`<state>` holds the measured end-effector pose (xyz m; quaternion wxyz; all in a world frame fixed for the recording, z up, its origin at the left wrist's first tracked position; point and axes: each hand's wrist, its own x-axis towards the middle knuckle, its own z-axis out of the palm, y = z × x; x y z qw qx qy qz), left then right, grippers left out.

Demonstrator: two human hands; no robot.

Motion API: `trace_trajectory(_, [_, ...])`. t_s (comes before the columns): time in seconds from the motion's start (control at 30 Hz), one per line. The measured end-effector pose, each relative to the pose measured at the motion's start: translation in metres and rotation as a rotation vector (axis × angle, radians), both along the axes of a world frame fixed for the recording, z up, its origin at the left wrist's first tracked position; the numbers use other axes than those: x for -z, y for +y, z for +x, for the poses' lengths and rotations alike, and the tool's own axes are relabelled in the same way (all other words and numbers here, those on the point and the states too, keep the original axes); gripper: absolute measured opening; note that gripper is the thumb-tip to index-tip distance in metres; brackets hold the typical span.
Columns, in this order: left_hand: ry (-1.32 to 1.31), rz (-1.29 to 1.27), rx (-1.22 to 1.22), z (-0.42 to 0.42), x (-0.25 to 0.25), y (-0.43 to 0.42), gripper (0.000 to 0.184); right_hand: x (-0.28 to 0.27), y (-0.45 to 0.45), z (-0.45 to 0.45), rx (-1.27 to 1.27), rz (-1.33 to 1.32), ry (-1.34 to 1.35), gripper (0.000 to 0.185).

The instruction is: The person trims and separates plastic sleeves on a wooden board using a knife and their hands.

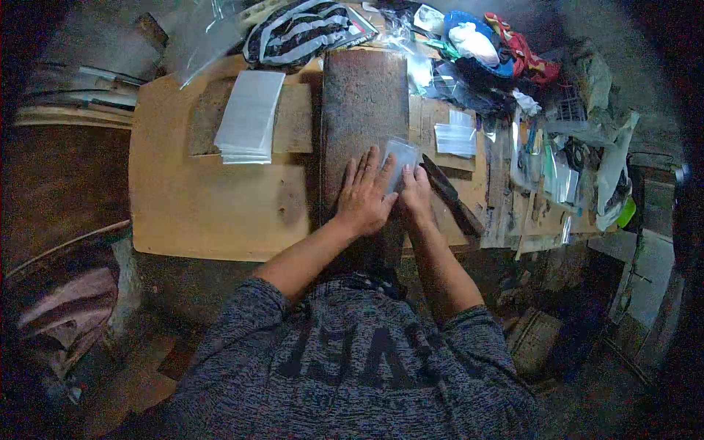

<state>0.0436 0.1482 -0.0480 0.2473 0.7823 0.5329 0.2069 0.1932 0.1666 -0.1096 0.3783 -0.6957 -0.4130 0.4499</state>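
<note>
A small clear plastic sheet, or a thin stack of them, lies on a dark wooden plank. My left hand rests flat across the plank, fingers spread, with the fingertips on the left part of the plastic. At the plastic's lower right edge, my right hand has its fingers closed on it, thumb uppermost. Just right of that hand lies a knife, its dark blade pointing away from me and its handle towards the table's front edge.
A tall stack of clear plastic sheets lies on a board at the left. Smaller plastic sheets sit right of the plank. Behind are a black-and-white striped bag and a red cloth. Plastic bags hang at the right.
</note>
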Motion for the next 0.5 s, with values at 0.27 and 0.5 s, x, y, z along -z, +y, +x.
trace_trajectory(0.27, [0.049, -0.021, 0.083, 0.008, -0.002, 0.019, 0.074, -0.017, 0.005, -0.007, 0.001, -0.031, -0.191, 0.033])
trace_trajectory(0.5, [0.007, 0.088, 0.166, 0.010, 0.007, 0.020, 0.073, -0.013, 0.007, 0.000, 0.033, 0.048, -0.022, 0.031])
